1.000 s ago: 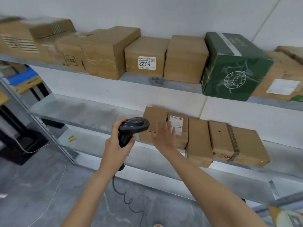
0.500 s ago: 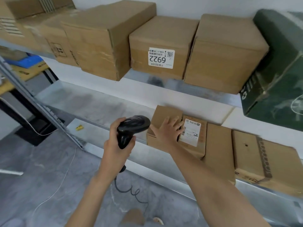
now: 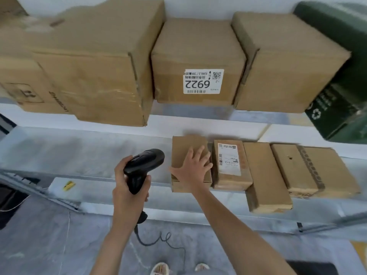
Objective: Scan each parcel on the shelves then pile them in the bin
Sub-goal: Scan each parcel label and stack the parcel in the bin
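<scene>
Left grip [image 3: 130, 187] is wrapped tight round the handle of a black barcode scanner [image 3: 145, 165], scanner head aimed up and right, coiled cable [image 3: 158, 242] hanging below the wrist toward the grey floor [image 3: 49, 245]. Just right of that, right grip [image 3: 195, 168] lies flat, fingers spread and straight, palm pressed on top of a small plain cardboard parcel [image 3: 182, 151] at the front edge of the lower shelf [image 3: 79, 151]; nothing clasped. Touching or nearly touching the right side of that parcel, just past the fingertips: a labelled parcel [image 3: 230, 165] with a white shipping sticker. Further right, a long plain parcel [image 3: 264, 175] jutting over the shelf edge, then a taped parcel [image 3: 309, 169]. Above both grips, upper shelf [image 3: 198, 111] carries big cartons; the one straight above the right grip bears a white label reading 6922 upside down [image 3: 202, 81]. Far right up there, a dark green box [image 3: 341, 76]. No bin seen.
</scene>
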{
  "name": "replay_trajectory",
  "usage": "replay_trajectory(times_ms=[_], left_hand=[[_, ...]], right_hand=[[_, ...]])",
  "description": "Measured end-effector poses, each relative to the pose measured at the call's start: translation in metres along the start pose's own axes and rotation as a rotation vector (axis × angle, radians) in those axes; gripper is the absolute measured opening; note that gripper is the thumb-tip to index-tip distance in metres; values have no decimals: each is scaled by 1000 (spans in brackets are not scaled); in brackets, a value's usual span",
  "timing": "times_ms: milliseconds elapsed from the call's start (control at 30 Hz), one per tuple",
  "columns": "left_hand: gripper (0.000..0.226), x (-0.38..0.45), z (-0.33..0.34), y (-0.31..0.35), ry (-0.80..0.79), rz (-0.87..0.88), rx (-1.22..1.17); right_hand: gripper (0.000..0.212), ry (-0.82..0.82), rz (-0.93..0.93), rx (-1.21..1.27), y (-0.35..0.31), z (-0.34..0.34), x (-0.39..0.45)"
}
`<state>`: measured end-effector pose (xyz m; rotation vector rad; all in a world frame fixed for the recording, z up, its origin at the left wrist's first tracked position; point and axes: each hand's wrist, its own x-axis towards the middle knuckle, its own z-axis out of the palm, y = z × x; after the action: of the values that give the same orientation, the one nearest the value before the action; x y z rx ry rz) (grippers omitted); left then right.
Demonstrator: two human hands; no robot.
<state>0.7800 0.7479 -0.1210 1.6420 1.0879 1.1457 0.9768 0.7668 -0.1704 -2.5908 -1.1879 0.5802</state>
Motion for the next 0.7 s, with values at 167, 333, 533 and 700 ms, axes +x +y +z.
replay_trajectory(times_ms=[167, 333, 533, 700], left_hand=[[69, 18, -30, -18, -76, -23, -78], [65, 28, -47, -26, -133, -60, -173], [66, 34, -60, -29, -159, -72, -234], [67, 35, -71, -30, -156, -86, -245]], right_hand=[[110, -13, 75, 211, -16, 4, -14], [69, 43, 101, 542, -30, -1, -26], [61, 139, 87, 416, -35, -14, -32], [76, 118, 215, 27, -61, -2, -28]])
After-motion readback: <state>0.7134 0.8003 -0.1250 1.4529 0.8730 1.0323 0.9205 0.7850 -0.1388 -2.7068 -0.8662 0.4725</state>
